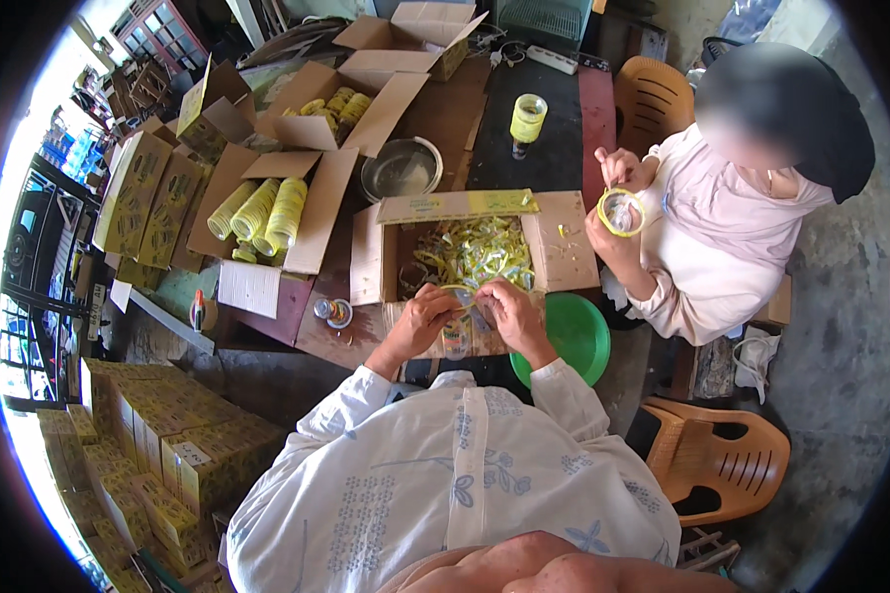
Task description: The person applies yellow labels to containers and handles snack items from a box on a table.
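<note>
At the frame's centre, the left hand point(427, 314) and the right hand point(512, 312) pinch one thin yellow strip point(457, 288) by the fingertips, at the near edge of one cardboard box point(455, 206) of yellow scraps point(480, 255). One green basin point(590, 346) sits just right; at upper right, one co-worker point(722, 247) holds one yellow-rimmed cup point(621, 213). Two orange chairs point(727, 463) stand at right.
</note>
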